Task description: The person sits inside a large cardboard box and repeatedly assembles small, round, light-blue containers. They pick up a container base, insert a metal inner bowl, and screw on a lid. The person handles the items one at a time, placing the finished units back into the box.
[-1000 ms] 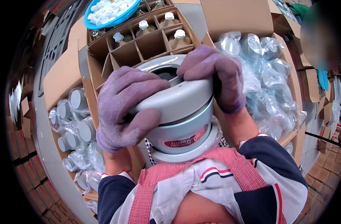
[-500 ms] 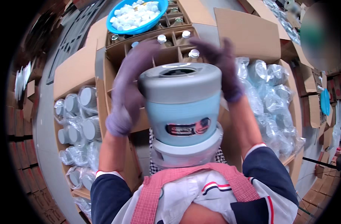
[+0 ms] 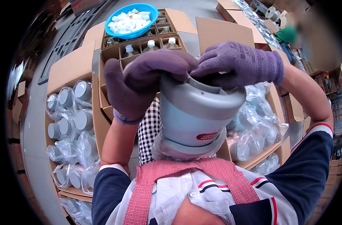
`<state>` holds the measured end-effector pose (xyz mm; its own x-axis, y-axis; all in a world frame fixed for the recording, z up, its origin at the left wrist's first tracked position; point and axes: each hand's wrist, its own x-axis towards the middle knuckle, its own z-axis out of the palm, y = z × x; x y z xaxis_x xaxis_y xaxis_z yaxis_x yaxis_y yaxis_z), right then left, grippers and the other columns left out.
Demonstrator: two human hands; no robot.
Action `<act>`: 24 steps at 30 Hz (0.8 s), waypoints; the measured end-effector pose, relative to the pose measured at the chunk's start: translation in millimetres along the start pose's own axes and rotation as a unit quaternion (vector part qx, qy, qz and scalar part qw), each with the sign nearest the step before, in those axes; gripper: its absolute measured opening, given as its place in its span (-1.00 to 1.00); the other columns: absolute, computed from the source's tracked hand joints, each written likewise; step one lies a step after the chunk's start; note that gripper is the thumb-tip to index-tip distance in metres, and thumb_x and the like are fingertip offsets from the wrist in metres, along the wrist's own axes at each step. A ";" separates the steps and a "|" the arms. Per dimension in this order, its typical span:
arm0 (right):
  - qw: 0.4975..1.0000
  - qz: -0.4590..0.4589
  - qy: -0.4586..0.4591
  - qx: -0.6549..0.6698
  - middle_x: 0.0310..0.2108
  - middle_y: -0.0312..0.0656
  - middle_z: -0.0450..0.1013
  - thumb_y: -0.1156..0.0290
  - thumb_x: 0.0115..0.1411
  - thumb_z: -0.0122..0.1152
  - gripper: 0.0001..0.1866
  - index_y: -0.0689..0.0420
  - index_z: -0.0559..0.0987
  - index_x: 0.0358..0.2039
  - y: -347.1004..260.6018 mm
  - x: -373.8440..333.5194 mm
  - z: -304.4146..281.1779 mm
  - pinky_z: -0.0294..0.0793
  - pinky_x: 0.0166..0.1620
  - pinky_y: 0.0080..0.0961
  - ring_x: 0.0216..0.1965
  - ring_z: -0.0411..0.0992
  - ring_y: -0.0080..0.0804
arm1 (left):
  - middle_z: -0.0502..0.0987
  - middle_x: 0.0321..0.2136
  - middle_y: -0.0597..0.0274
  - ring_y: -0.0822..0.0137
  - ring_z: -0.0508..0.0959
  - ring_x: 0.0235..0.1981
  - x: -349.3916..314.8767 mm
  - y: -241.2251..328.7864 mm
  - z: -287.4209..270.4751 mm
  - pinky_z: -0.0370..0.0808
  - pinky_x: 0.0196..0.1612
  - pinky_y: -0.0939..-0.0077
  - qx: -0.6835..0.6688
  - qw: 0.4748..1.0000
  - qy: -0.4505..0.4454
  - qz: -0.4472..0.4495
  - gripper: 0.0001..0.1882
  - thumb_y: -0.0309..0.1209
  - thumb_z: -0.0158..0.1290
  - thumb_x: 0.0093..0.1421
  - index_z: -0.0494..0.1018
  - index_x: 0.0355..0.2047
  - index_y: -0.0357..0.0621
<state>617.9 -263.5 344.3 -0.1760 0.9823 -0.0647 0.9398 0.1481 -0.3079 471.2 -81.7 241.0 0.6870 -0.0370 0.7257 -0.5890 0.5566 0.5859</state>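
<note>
A light blue insulated jug (image 3: 186, 123) with a grey collar stands tilted against my apron, plastic film around its base. At its top is an open mouth, partly covered by my hands. My left hand (image 3: 141, 78), in a purple knit glove, reaches across the collar's left side, its fingertips bent over the rim of the mouth and one outer digit sticking out. My right hand (image 3: 232, 63), in a matching glove, curls over the far right of the rim, with its fingers at the mouth. Whatever the fingertips touch inside the mouth is hidden.
Open cartons of film-wrapped, grey-lidded jugs (image 3: 66, 97) stand at left, and more wrapped jugs (image 3: 257, 108) at right. Ahead, a divided carton holds glass bottles with white caps (image 3: 151, 45). A blue basin (image 3: 156, 15) of white caps rests on the carton behind.
Both hands have come from beside and beyond the jug onto its rim. The jug has turned and tilts more to the right. My right elbow has swung outward.
</note>
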 end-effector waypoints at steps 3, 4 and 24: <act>0.998 0.048 0.026 0.036 -0.44 -0.05 0.53 0.18 0.12 0.21 -0.71 0.09 0.59 -0.24 -27.6 -3.3 16.1 0.47 -0.29 -0.27 -0.43 0.50 -0.08 | 0.42 0.00 -0.23 0.02 0.43 -0.03 -1.8 -2.9 11.1 0.26 0.13 0.24 0.122 0.992 -0.028 -0.009 0.02 0.35 -0.69 0.21 0.44 -0.09 -0.37; 0.994 0.098 0.031 0.022 -0.45 -0.04 0.53 0.18 0.13 0.19 -0.71 0.11 0.60 -0.26 -29.0 -7.8 22.8 0.47 -0.30 -0.29 -0.44 0.50 -0.11 | 0.42 0.03 -0.20 0.04 0.41 0.06 -1.2 -9.0 15.0 0.23 0.19 0.23 0.155 0.987 -0.023 -0.016 0.03 0.37 -0.69 0.20 0.42 -0.03 -0.36; 0.843 0.299 0.409 0.184 -0.43 -0.26 0.55 -0.12 0.32 -0.11 -0.36 0.26 0.65 -0.35 23.3 -35.1 65.7 0.46 -0.27 -0.55 -0.38 0.47 -0.50 | 0.48 -0.55 0.14 0.23 0.52 -0.42 -60.7 52.1 -15.4 0.47 -0.29 0.34 0.511 0.712 -0.332 -0.349 -0.87 -0.43 0.19 -0.02 0.52 -0.46 -0.19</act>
<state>626.7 -302.1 277.0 0.6977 0.6425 0.3168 0.6087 -0.2986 -0.7351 405.4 -37.6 221.9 0.8115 -0.5815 -0.0582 -0.4379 -0.6710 0.5984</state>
